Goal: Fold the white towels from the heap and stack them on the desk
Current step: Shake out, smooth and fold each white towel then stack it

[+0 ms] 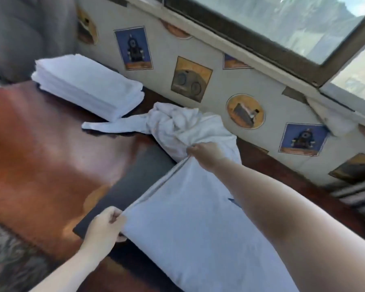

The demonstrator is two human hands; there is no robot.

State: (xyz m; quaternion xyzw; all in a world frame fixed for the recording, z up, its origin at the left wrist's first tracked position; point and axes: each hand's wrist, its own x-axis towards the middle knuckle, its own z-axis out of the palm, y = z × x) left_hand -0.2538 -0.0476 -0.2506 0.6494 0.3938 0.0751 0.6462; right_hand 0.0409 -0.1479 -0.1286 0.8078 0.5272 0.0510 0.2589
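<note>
Head view: the left hand (105,225), at 7 o'clock in the frame, pinches the near corner of a white towel (190,224) with curled fingers. The right hand (204,154), just right of centre, grips the far corner of the same folded edge, which runs taut between the two hands. This towel hangs doubled from that edge and spreads toward 5 o'clock, over the front part of the desk (40,148).

Touching the right hand at its 12 o'clock lies the heap (177,125), crumpled white cloth with one tail trailing toward 9 o'clock across the desk. A dark flat mat (139,175) lies on the reddish-brown desk surface between the hands and the heap.

At 10 o'clock, near the heap's tail, the stack of folded towels (86,85) rests squarely on the desk's far corner.

Behind the desk, the wall (219,81) carries printed pictures of locomotives and a ship; their captions are too blurred to read. A window (282,24) occupies 1 o'clock.
</note>
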